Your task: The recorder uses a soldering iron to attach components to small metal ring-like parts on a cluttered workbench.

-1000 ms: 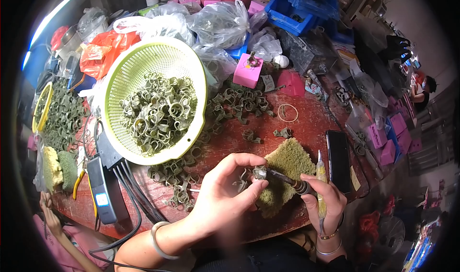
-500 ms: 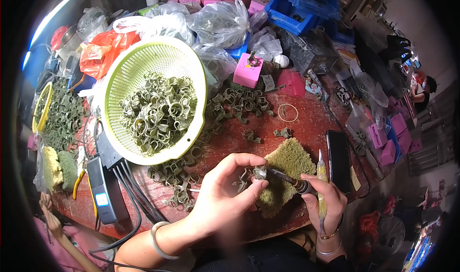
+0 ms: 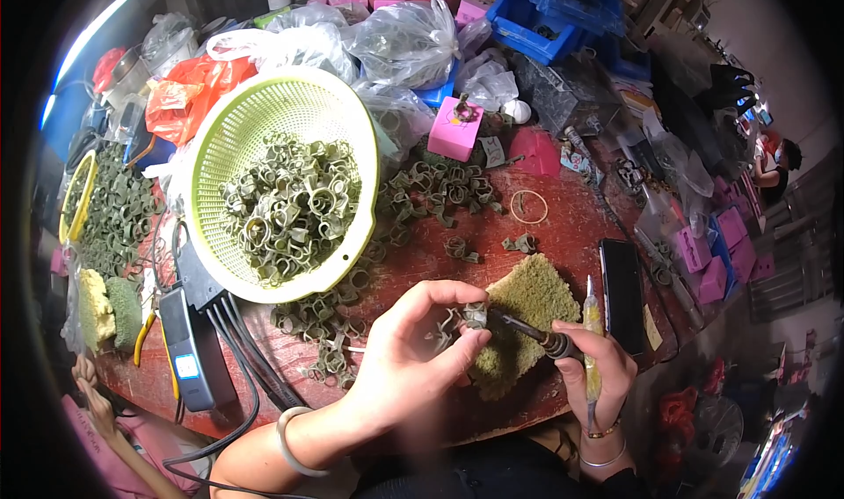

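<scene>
My left hand (image 3: 413,363) pinches a small grey-green, ring-like piece (image 3: 475,317) between thumb and index finger over a rough olive sponge pad (image 3: 523,288). My right hand (image 3: 607,376) grips a dark iron-like tool (image 3: 532,330), whose thin metal end points at that piece and is at or very near it. A slim yellow pointed tool (image 3: 591,305) also stands up from within my right hand. A black phone (image 3: 621,297) lies just right of the pad.
A lime basket (image 3: 214,165) holds several similar pieces, with loose ones around it. Cables and a dark device (image 3: 192,345) lie left. Bags, blue bins (image 3: 527,37) and pink blocks (image 3: 454,141) crowd behind. A co-worker's hand (image 3: 97,398) is at lower left; another person (image 3: 774,174) sits far right.
</scene>
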{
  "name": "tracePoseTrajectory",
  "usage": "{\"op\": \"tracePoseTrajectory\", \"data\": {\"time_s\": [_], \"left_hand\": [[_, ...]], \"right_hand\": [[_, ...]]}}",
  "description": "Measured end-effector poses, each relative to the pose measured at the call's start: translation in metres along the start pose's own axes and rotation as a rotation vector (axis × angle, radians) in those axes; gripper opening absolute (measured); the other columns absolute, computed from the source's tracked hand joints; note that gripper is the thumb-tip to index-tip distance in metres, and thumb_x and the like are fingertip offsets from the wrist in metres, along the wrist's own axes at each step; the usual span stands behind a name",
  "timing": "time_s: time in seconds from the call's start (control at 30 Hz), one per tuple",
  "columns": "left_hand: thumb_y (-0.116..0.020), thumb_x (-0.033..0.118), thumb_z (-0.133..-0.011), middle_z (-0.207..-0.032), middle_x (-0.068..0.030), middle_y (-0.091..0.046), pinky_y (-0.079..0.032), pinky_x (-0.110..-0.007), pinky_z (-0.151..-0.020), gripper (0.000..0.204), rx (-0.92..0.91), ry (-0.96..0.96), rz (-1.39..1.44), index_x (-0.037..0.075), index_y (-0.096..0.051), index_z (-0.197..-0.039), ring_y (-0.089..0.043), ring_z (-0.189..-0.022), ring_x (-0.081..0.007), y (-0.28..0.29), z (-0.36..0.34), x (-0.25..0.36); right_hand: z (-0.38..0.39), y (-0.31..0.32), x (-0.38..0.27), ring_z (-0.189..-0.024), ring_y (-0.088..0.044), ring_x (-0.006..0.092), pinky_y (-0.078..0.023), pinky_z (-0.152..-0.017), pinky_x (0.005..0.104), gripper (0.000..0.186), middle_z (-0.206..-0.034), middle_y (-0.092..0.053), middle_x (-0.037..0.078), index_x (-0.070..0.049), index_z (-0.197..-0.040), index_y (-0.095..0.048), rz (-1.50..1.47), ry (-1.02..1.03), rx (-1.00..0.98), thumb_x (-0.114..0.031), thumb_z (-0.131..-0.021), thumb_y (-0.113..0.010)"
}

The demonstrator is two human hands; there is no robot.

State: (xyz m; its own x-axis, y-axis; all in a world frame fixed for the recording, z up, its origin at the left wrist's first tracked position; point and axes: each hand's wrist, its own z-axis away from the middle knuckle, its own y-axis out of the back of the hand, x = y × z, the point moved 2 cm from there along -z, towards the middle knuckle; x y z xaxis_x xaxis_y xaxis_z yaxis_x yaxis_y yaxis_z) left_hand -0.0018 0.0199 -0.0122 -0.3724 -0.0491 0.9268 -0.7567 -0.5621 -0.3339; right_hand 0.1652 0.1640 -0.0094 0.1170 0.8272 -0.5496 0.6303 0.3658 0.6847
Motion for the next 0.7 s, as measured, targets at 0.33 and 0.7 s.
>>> {"op": "tracePoseTrajectory", "data": {"time_s": [0.33, 0.7], "left_hand": [[-0.063, -0.003, -0.085, -0.098, -0.0052, -0.057, -0.046, -0.017, -0.055, 0.032, 0.010, -0.011, -0.019, 0.001, -0.051, -0.115, -0.055, -0.068, -0.0041, 0.0002, -0.0005, -0.0001], [-0.063, -0.003, -0.085, -0.097, -0.0053, -0.057, -0.045, -0.017, -0.052, 0.033, 0.022, 0.002, -0.021, 0.001, -0.051, -0.115, -0.054, -0.063, -0.0040, -0.0001, 0.0005, 0.0014]], "right_hand": [[-0.0009, -0.0008, -0.0038, -0.081, -0.068, 0.0254, -0.053, -0.073, 0.0309, 0.029, -0.097, -0.069, 0.014, 0.000, -0.099, -0.061, 0.018, -0.011, -0.019, -0.022, -0.083, -0.070], [-0.0020, -0.0004, -0.0024, -0.075, -0.067, 0.0236, -0.053, -0.065, 0.0293, 0.030, -0.099, -0.070, 0.012, -0.002, -0.100, -0.061, 0.060, 0.033, -0.018, -0.018, -0.078, -0.075]]}}
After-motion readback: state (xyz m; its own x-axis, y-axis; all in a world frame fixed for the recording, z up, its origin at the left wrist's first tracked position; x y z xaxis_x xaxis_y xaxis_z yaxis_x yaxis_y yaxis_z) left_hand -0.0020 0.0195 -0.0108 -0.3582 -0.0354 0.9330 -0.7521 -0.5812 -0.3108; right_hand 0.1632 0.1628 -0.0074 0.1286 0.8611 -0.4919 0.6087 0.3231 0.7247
